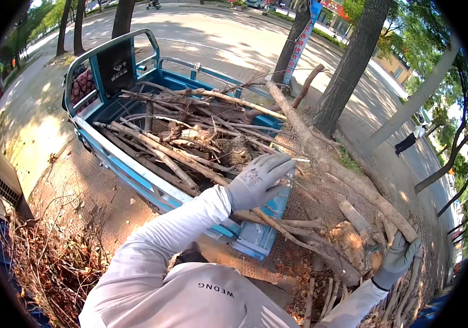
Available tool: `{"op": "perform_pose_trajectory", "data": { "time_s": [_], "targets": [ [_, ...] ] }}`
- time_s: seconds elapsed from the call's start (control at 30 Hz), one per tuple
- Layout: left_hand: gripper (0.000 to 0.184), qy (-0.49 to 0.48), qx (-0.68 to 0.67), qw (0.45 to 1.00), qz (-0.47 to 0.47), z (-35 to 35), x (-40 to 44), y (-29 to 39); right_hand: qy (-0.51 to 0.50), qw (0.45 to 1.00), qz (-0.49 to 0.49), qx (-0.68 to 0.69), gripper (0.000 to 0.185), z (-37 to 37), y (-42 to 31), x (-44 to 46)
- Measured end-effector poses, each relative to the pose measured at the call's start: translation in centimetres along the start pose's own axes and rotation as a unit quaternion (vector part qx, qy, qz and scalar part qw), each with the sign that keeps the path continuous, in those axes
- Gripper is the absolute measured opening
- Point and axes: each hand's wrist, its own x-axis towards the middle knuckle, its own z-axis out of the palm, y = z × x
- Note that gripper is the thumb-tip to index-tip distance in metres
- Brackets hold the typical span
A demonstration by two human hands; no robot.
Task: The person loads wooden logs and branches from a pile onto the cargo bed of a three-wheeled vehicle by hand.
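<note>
right hand: fingers clamped on near end of long log. log runs slantwise past the back of the blue cart, far end by a tree trunk. left hand: fingers extended, thumb apart, over cart's rear; can't tell if touching. branches heaped in cart bed.

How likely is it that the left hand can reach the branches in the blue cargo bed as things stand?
Probably yes: the gloved left hand appears above the near end of the branches, and no raised side of the blue cargo bed seems to stand between them.
</note>
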Motion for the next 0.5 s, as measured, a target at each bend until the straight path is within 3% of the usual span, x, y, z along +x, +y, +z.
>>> {"op": "perform_pose_trajectory", "data": {
  "time_s": [0.03,0.1,0.13,0.17,0.23,0.33,0.4,0.43,0.5],
  "targets": [
    [0.067,-0.012,-0.024,0.999,-0.028,-2.1,-2.5,-0.6,-0.007,1.0,0.007,0.003,0.049,2.3,2.8,0.1],
    [0.06,-0.035,-0.054,0.993,-0.101,-5.3,-8.9,-1.6,-0.068,0.975,-0.108,-0.18,0.05,6.7,8.7,0.8],
    [0.057,-0.04,-0.056,0.989,-0.13,-7.0,-12.3,-1.8,-0.097,0.994,-0.031,-0.043,0.048,7.5,10.9,2.5],
    [0.054,-0.043,-0.058,0.985,-0.158,-8.5,-15.7,-2.0,-0.106,0.993,-0.028,-0.039,0.048,9.7,13.7,3.3],
    [0.05,-0.102,-0.09,0.936,-0.326,-12.1,-21.8,-1.2,-0.074,0.996,-0.012,-0.055,0.045,15.1,19.7,4.1],
    [0.044,-0.045,-0.049,0.921,-0.384,-15.0,-28.1,-0.6,-0.112,0.98,-0.028,-0.159,0.044,24.8,28.8,5.1],
    [0.041,-0.018,-0.046,0.899,-0.435,-17.2,-28.6,0.3,-0.119,0.988,0.048,-0.092,0.044,30.8,35.7,7.7],
    [0.041,-0.004,-0.041,0.895,-0.445,-17.7,-29.0,0.2,-0.145,0.985,0.094,0.012,0.044,32.9,40.2,9.7],
    [0.041,0.017,-0.043,0.889,-0.456,-18.6,-27.8,0.1,-0.16,0.964,0.208,0.044,0.04,39.8,46.2,11.1]
  ]
}}
